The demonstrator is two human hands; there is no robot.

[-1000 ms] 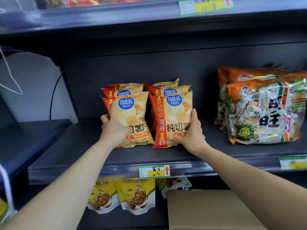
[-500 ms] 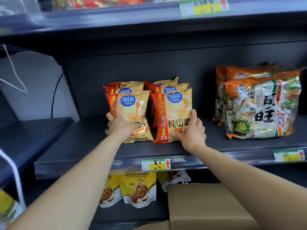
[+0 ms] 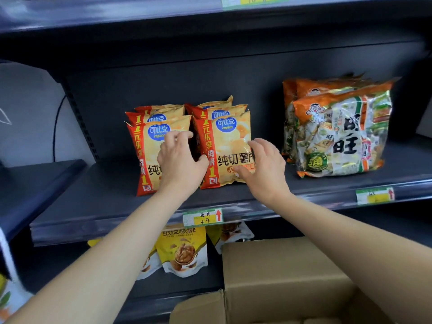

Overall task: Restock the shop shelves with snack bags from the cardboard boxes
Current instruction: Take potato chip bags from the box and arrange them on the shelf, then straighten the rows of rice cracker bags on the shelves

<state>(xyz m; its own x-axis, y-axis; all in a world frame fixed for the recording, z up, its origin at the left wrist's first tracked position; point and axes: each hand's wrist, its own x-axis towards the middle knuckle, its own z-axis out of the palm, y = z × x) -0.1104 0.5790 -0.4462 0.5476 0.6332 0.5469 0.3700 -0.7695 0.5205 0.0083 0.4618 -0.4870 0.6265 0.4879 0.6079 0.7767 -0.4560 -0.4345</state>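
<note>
In the frame centre my left grip (image 3: 180,164) and my right grip (image 3: 264,169) have fingers apart, clamping nothing, only steadying the front chip bags (image 3: 224,146) upright on the shelf (image 3: 105,197), I think.

Hiding much of the print on the left chip bag (image 3: 152,146), just above the price tag (image 3: 203,217), behind the left hand (image 3: 181,160). Covering the lower corner of the right chip bag (image 3: 226,146) with the right hand (image 3: 264,169). Losing the cardboard box (image 3: 280,277), below the tag, to the bottom edge.
</note>
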